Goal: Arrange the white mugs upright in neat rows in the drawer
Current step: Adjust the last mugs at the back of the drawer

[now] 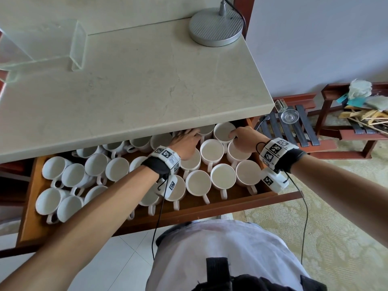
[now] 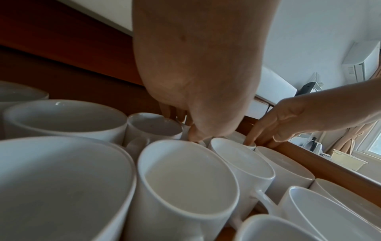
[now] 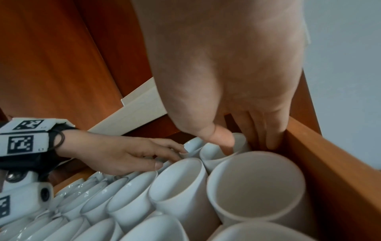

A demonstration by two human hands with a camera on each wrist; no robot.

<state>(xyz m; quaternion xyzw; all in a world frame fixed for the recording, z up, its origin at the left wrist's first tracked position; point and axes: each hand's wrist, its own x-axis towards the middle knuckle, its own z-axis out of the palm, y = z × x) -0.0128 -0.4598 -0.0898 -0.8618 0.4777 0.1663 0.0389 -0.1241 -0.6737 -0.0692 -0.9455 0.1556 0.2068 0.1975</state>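
Observation:
A wooden drawer point(image 1: 210, 208) stands open, full of white mugs. Those on the right stand upright in rows point(image 1: 212, 152); those on the left point(image 1: 54, 168) lean and overlap. My right hand point(image 1: 237, 134) pinches the rim of the back right mug point(image 1: 223, 131). Its thumb point(image 3: 224, 143) is inside that mug, and its fingers point(image 3: 272, 135) are outside, against the drawer wall point(image 3: 329, 163). My left hand point(image 1: 186, 139) reaches to the neighbouring back mug point(image 1: 206, 130). Thumb point(image 2: 195, 135) and fingers close on its white edge point(image 3: 192, 144). The countertop partly hides the back row.
A marble countertop point(image 1: 136, 80) overhangs the drawer's back. On it stand a round lamp base point(image 1: 216, 26) and a clear acrylic stand point(image 1: 52, 45). A wooden rack point(image 1: 304, 131) with a glass dish point(image 1: 289, 116) stands on the floor at the right. Camera cables hang from both wrists.

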